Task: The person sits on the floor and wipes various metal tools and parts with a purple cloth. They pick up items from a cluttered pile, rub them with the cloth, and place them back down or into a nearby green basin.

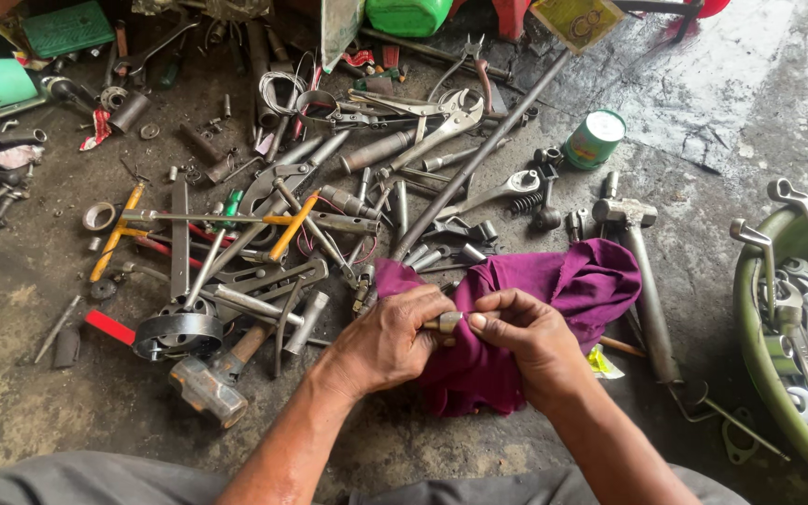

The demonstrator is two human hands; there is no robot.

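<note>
The left hand (387,341) was closed around a small metal fitting (443,323), pinching it so that its pale end stuck out toward the right. The right hand (526,339) was closed on a fold of the purple cloth (572,281), fingertips pressing the fabric against the end of the fitting. The two hands met near the middle of the scene, just above the floor (49,393), with the rest of the cloth trailing away to the right and far side.

The step in hand looked like wiping the fitting with the cloth (a judgement from the grip, since the surface being rubbed was hidden by the fingers). The next move would seem to call for turning the fitting in the left fingers while the right kept the fabric tight against it.

To the left lay a spread of tools: a hammer (208,383) near the left forearm, a black wheel-shaped part (178,335) beside it, and orange-handled bars (116,234) farther off. A long rod (479,154) ran away toward the far right, near a green can (594,139). A green basin (759,365) of wrenches sat at the right edge.
</note>
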